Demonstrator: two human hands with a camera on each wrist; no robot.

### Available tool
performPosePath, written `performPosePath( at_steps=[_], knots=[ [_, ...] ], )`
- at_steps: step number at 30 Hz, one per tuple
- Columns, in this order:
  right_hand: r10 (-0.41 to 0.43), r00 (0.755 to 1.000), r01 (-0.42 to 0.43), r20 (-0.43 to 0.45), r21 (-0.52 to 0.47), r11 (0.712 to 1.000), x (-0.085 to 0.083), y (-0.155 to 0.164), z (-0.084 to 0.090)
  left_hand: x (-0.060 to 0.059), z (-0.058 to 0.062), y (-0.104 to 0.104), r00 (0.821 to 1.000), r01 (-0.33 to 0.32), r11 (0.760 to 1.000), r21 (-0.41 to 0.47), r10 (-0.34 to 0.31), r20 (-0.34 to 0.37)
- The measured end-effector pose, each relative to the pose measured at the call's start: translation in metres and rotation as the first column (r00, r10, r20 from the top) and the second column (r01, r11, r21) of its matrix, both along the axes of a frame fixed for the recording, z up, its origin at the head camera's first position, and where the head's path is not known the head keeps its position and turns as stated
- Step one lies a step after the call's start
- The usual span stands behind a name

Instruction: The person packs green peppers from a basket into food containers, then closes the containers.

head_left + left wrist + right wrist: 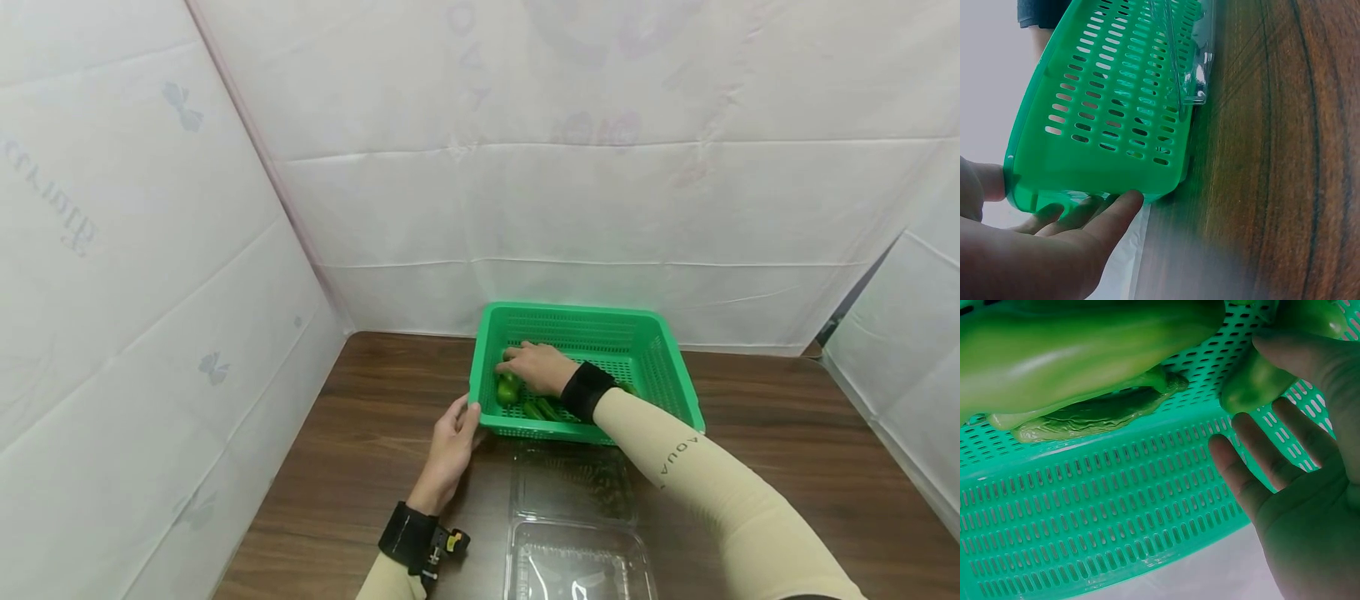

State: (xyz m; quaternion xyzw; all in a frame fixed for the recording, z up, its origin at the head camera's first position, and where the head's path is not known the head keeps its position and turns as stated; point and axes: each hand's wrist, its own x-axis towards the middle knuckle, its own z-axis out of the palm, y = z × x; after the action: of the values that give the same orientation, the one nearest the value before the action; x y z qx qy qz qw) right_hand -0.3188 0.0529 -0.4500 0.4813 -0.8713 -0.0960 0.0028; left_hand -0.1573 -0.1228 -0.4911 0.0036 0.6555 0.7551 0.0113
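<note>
A clear container lies nearest; right hand, fingers spread, touches green pepper in basket.

The basket is perforated green plastic with a slight sheen. In front of it lies a clear glossy plastic clamshell on the dark, smooth wood-grain table.

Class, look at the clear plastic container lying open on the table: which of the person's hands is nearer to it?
Left. The left hand rests at the green basket's near-left corner, just beside the clear container; the right hand is farther back, inside the basket.
</note>
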Motion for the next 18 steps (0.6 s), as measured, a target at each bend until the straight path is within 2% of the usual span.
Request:
performPosePath(
  at_steps=[10,18],
  knots=[
    [0.013,1.0,-0.013,-0.023,-0.015,1.0,-0.0003,-0.0001,-0.0022,0.0007,0.0,0.0019,1.0,-0.005,1.0,0.002,0.005,-0.004],
    [0.062,0.997,-0.062,-0.048,0.003,0.998,0.0016,-0.0033,-0.0032,0.0005,-0.0014,0.0024,1.0,-0.006,1.0,0.006,0.006,-0.001]
  ],
)
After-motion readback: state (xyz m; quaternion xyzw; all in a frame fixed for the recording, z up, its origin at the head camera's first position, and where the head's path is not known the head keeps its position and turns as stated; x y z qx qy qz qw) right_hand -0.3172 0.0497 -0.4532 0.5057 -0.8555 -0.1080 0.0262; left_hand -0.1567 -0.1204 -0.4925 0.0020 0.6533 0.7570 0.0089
